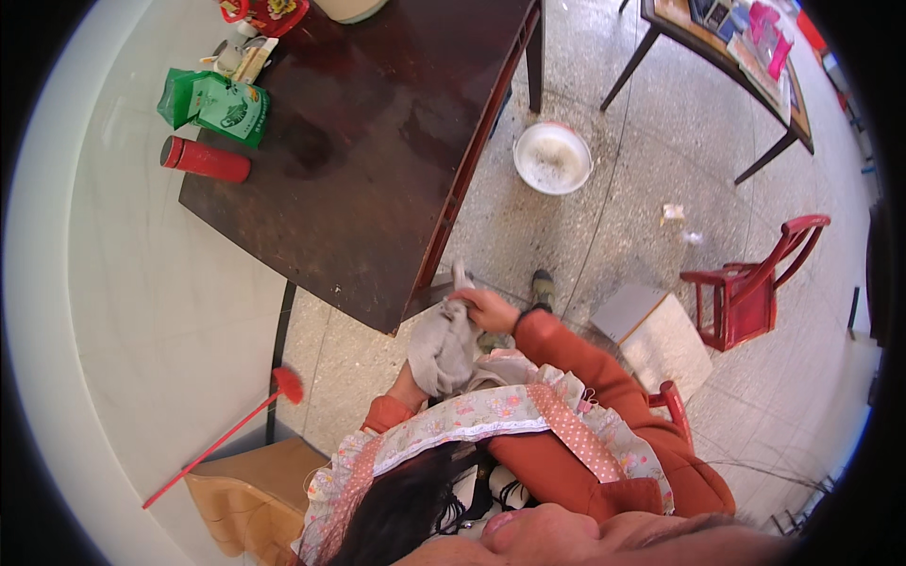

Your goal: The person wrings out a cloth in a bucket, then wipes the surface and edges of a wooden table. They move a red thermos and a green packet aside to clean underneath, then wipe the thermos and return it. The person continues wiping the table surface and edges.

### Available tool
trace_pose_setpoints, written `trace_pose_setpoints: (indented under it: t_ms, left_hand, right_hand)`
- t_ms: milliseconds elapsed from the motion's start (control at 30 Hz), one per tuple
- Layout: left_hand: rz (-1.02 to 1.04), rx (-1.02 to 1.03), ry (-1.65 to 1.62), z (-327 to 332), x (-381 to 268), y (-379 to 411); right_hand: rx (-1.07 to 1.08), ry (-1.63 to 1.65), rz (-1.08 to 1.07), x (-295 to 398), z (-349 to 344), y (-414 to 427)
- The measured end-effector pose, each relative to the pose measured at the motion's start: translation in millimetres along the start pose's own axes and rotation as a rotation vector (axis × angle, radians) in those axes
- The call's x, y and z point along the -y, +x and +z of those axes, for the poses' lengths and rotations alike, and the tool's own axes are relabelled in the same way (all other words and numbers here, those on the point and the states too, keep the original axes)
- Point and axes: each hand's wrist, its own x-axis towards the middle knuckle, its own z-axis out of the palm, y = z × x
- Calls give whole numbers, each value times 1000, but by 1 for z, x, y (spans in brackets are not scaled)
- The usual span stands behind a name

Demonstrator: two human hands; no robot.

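Note:
A crumpled grey cloth [442, 347] hangs near the front corner of a dark wooden table [354, 233]. Fingers of my right hand [488, 309] pinch its upper part. My left hand [408, 389] is mostly hidden beneath the cloth, with only the wrist side showing, so its fingers cannot be made out. Damp-looking dark patches mark the tabletop. On its left side lie a red flask [205, 159] and a green printed bag [226, 106]. A white basin or bucket [553, 158] with murky liquid stands on the floor beyond my right hand.
A red wooden chair [743, 304] stands right, beside an opened cardboard piece [658, 336] on the floor. A second table [679, 28] holds assorted items. A red-handled brush [212, 449] leans at the left above a brown box-like object [262, 474]. Small litter [673, 214] lies on the floor.

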Motion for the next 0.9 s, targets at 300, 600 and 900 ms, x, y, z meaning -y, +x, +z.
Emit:
trace_pose_setpoints:
  t_ms: [300, 600, 900]
  left_hand:
    - [215, 247, 1739, 170, -122, 24]
    - [780, 135, 1290, 211, -188, 58]
    - [650, -157, 592, 159, -220, 79]
  right_hand:
    - [-357, 565, 32, 70, -109, -80]
    - [-344, -394, -447, 188, -209, -74]
    - [-391, -420, -311, 190, -265, -41]
